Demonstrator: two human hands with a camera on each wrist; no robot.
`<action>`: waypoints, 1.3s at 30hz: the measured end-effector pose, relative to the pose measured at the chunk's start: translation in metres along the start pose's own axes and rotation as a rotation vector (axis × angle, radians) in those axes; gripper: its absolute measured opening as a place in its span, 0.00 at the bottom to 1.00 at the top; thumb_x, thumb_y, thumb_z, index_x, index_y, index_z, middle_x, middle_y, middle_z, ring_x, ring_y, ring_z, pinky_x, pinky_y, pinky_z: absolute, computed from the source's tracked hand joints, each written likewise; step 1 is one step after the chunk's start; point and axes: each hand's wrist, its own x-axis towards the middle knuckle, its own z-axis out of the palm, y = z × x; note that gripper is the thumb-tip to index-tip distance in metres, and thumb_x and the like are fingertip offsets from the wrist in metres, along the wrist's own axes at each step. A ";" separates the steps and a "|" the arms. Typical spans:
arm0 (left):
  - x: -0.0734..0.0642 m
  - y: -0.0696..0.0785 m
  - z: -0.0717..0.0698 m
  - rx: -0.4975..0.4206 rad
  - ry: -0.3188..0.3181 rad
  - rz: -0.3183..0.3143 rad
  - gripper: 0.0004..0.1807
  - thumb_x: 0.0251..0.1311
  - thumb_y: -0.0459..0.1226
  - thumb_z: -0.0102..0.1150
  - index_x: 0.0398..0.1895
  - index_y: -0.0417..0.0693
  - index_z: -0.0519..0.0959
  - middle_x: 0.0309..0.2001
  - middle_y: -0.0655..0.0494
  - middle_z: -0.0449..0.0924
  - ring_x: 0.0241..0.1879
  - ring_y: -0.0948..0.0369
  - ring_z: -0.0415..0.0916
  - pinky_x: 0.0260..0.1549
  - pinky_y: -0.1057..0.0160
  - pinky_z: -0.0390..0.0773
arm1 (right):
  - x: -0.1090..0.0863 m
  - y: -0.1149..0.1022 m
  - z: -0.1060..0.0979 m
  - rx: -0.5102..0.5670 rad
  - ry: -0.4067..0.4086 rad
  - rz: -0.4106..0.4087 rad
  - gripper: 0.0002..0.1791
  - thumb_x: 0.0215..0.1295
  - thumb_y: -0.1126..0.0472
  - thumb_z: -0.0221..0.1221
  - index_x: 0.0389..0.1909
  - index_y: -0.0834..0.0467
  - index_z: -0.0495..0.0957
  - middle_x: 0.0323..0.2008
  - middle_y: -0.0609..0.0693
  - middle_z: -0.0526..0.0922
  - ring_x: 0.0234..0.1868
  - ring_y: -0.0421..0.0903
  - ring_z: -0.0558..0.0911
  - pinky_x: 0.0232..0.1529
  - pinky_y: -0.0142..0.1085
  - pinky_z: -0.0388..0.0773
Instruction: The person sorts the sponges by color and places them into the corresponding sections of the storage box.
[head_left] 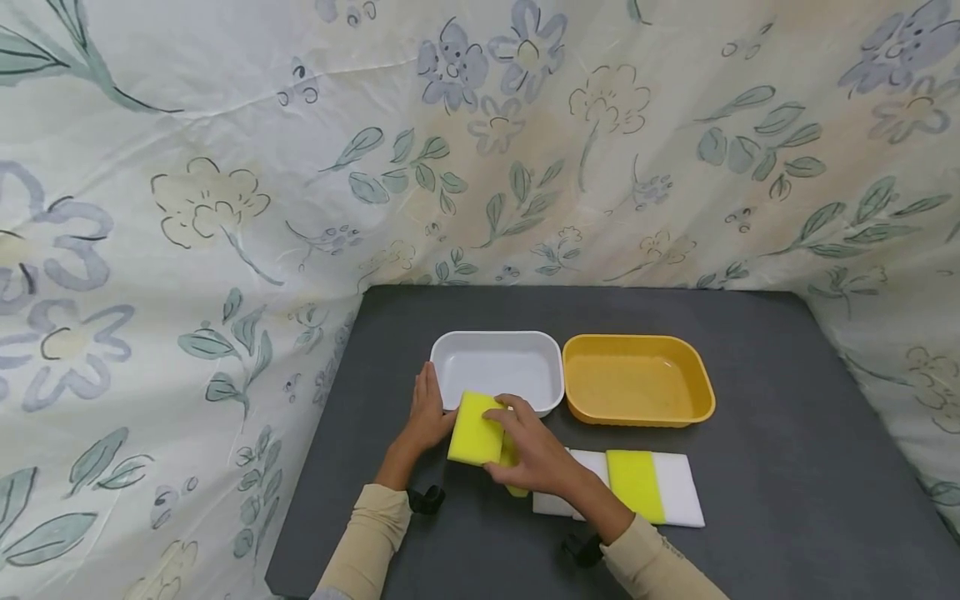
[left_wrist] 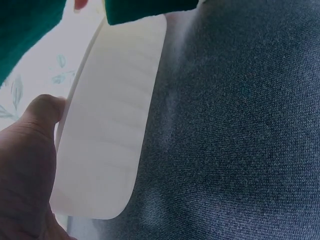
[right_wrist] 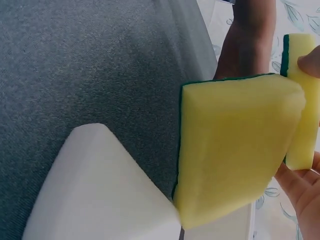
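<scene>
My right hand point(head_left: 528, 450) pinches a yellow sponge point(head_left: 478, 429) between thumb and fingers, just in front of the white tray point(head_left: 442, 340). In the right wrist view this sponge point(right_wrist: 300, 100) shows a green scouring side. A second yellow sponge point(right_wrist: 235, 155) stands closer to that camera, partly hidden under my right hand in the head view. My left hand point(head_left: 427, 417) rests at the tray's near left corner with fingers straight. Its thumb point(left_wrist: 45, 107) touches the tray's rim in the left wrist view, where dark green sponge backing point(left_wrist: 145, 10) shows overhead.
A yellow tray point(head_left: 637, 417) sits right of the white one. Nearer me, a row holds white sponges point(head_left: 678, 492) and a yellow sponge point(head_left: 635, 487). The dark cloth-covered table point(head_left: 780, 467) ends at a flowered curtain point(head_left: 525, 208) behind and on both sides.
</scene>
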 end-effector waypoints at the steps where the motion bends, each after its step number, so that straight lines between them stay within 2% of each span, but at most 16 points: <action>1: 0.000 0.000 0.000 -0.002 0.001 0.001 0.56 0.63 0.48 0.62 0.78 0.31 0.35 0.77 0.31 0.35 0.75 0.34 0.35 0.67 0.34 0.48 | 0.001 0.000 0.000 -0.002 0.008 -0.002 0.37 0.54 0.49 0.72 0.65 0.53 0.70 0.69 0.55 0.62 0.61 0.47 0.68 0.54 0.43 0.76; 9: 0.002 -0.001 0.001 -0.014 0.003 0.004 0.57 0.63 0.48 0.62 0.78 0.31 0.35 0.77 0.32 0.35 0.75 0.33 0.35 0.67 0.34 0.48 | 0.008 0.005 -0.005 -0.018 0.096 0.009 0.37 0.54 0.51 0.72 0.63 0.56 0.71 0.68 0.58 0.63 0.59 0.50 0.70 0.50 0.44 0.77; 13: 0.002 -0.002 0.002 -0.017 0.008 0.021 0.57 0.62 0.47 0.63 0.77 0.29 0.35 0.76 0.31 0.35 0.74 0.33 0.35 0.67 0.34 0.47 | 0.010 0.006 -0.008 0.080 0.112 0.046 0.37 0.55 0.54 0.73 0.65 0.56 0.70 0.69 0.57 0.62 0.59 0.49 0.72 0.51 0.43 0.79; 17: 0.003 -0.003 0.003 -0.027 0.027 0.037 0.57 0.62 0.46 0.64 0.77 0.27 0.36 0.76 0.29 0.37 0.74 0.32 0.36 0.67 0.33 0.47 | 0.013 0.007 -0.010 0.136 0.142 0.040 0.37 0.56 0.56 0.73 0.66 0.56 0.69 0.68 0.58 0.61 0.59 0.51 0.74 0.50 0.44 0.80; 22: 0.003 -0.002 0.002 -0.037 0.033 0.039 0.57 0.61 0.46 0.65 0.77 0.28 0.36 0.76 0.29 0.37 0.74 0.33 0.36 0.67 0.33 0.47 | 0.016 0.013 -0.011 0.039 0.185 0.016 0.37 0.55 0.54 0.74 0.64 0.57 0.71 0.67 0.61 0.64 0.59 0.53 0.74 0.51 0.46 0.79; 26: 0.003 0.000 0.002 -0.020 0.023 0.032 0.56 0.63 0.47 0.63 0.77 0.28 0.36 0.76 0.29 0.37 0.74 0.32 0.37 0.66 0.34 0.49 | 0.017 0.021 -0.013 -0.013 0.189 0.022 0.35 0.56 0.53 0.73 0.63 0.58 0.73 0.66 0.63 0.66 0.60 0.57 0.72 0.52 0.50 0.77; 34: 0.001 0.002 0.001 -0.036 -0.005 -0.015 0.58 0.64 0.53 0.61 0.78 0.32 0.34 0.77 0.32 0.35 0.75 0.34 0.36 0.67 0.35 0.50 | 0.019 0.038 -0.015 -0.064 0.128 0.148 0.32 0.57 0.52 0.71 0.62 0.57 0.74 0.66 0.62 0.66 0.61 0.57 0.72 0.54 0.52 0.76; 39: 0.000 0.001 0.002 -0.043 0.002 -0.025 0.59 0.64 0.55 0.61 0.78 0.32 0.34 0.78 0.34 0.34 0.75 0.35 0.35 0.67 0.35 0.49 | 0.021 0.046 -0.015 -0.010 0.096 0.238 0.32 0.58 0.53 0.71 0.63 0.58 0.74 0.66 0.61 0.66 0.62 0.57 0.70 0.57 0.53 0.74</action>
